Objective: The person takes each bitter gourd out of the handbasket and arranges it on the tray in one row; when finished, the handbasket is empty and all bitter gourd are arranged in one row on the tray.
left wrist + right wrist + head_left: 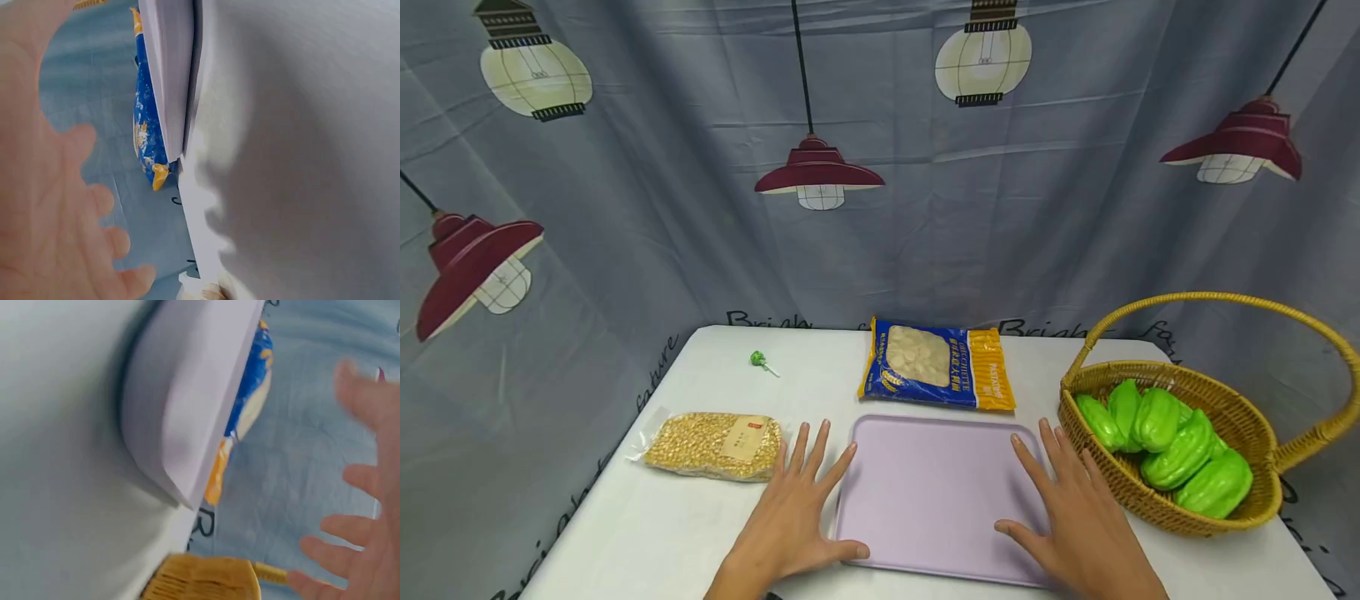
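Note:
A flat lilac tray [940, 500] lies on the white table between my two hands. My left hand [801, 517] hovers at the tray's left edge with fingers spread, holding nothing. Over the tray's right edge is my right hand [1071, 517], its fingers also spread and nothing in them. In the left wrist view, the left palm [44, 187] is raised beside the tray's side [172, 75]. The right wrist view has the right hand's fingers [350, 531] apart from the tray's corner [181, 456]. A clear bag of yellow grains [715, 446] lies just left of my left hand.
A blue and yellow pasta bag [936, 367] lies behind the tray. At the right stands a wicker basket [1262, 425] with a tall handle, holding several green star fruits [1180, 450]. A green lollipop [762, 360] lies at the back left. A grey printed curtain [895, 242] hangs behind.

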Demonstrator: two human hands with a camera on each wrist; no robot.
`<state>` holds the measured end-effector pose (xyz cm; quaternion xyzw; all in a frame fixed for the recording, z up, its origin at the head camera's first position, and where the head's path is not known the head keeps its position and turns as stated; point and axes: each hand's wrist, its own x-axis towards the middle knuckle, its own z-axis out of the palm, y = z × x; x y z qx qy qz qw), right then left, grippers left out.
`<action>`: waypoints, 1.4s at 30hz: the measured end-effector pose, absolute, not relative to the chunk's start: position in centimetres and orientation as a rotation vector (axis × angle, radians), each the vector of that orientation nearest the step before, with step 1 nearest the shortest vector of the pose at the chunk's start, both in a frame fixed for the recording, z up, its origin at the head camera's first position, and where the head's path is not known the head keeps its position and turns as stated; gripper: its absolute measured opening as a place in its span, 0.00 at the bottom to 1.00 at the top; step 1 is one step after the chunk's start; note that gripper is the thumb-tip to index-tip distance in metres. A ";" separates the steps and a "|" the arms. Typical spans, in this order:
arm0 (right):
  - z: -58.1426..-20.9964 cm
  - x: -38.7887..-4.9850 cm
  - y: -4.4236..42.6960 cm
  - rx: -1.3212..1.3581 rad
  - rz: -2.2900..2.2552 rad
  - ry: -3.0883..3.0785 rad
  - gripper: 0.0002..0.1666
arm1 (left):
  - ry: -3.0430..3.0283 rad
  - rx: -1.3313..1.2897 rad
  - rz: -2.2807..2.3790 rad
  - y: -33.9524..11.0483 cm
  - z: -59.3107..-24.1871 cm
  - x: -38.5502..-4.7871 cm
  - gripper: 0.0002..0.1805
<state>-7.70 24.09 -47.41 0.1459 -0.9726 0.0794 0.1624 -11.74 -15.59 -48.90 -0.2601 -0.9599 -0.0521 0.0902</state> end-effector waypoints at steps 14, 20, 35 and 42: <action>-44.2 -9.5 29.2 0.196 0.303 -2.470 0.36 | -2.876 -0.884 -0.461 -18.7 -49.3 -10.4 0.46; -43.5 -10.2 32.2 0.015 0.294 -2.612 0.37 | -2.876 -0.960 -0.517 -19.4 -49.8 -10.4 0.39; -43.4 -11.8 36.6 -0.218 0.354 -2.712 0.36 | -2.750 -1.155 -0.505 -18.4 -50.5 -12.2 0.36; -43.2 -12.8 36.6 -0.306 0.428 -2.720 0.39 | -2.788 -1.118 -0.505 -18.8 -50.1 -12.6 0.35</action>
